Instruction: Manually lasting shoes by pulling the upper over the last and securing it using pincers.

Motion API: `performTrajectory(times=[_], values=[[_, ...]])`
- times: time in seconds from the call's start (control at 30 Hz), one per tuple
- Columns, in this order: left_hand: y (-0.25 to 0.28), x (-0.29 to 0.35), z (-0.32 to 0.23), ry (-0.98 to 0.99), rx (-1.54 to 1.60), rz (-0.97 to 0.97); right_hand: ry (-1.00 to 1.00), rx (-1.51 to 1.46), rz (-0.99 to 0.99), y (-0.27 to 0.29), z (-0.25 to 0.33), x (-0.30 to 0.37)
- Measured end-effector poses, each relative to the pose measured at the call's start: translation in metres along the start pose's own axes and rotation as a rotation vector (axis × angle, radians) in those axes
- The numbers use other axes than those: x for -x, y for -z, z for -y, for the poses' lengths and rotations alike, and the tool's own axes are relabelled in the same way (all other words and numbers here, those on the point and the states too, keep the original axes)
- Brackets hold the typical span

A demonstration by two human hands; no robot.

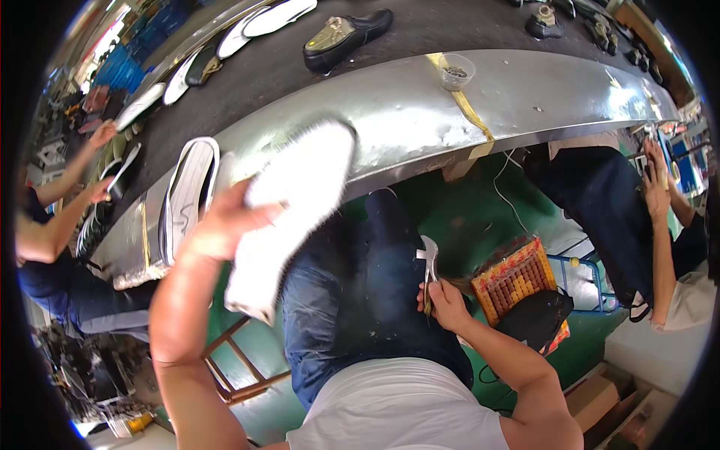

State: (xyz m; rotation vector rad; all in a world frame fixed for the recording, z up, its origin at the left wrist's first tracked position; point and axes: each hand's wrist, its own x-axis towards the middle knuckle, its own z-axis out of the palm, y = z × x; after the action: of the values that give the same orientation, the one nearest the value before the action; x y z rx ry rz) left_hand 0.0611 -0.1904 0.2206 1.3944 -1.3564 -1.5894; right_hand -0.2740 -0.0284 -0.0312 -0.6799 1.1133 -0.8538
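Observation:
My left hand [223, 221] is raised over the edge of the metal ledge, gripping a white, sole-shaped insole [306, 176] with a fuzzy-looking rim. My thumb presses on its face, and the insole is slightly smeared by motion. Just beyond that wrist, a pale sole-shaped piece with a dark rim [190, 184] rests on the ledge. Down by my thigh, my right hand [447, 306] is closed around a pair of metal pliers [430, 262], jaws upward. A small white bit shows beside the jaws.
A metal ledge [375, 105] borders a dark work surface [247, 82]. A clear cup of small bits [455, 73] stands on the ledge; a black shoe [346, 39] lies beyond. Co-workers' hands [103, 133] show left and right [658, 184]. A beaded seat mat [514, 277] is at my right.

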Motion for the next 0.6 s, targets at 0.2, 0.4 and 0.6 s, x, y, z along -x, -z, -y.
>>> performTrajectory(times=[0.2,0.4,0.6], values=[[0.041,-0.167,-0.117,-0.449,-1.499,-0.392,-0.092,0.103,0.054,0.010,0.014,-0.015],[0.125,-0.287,-0.033,-0.343,-2.017,-0.380,-0.140,0.061,0.074,0.010,0.023,-0.021],[0.094,-0.357,-0.044,-0.062,-1.351,-0.253,-0.109,-0.054,0.034,0.019,0.011,-0.021]])
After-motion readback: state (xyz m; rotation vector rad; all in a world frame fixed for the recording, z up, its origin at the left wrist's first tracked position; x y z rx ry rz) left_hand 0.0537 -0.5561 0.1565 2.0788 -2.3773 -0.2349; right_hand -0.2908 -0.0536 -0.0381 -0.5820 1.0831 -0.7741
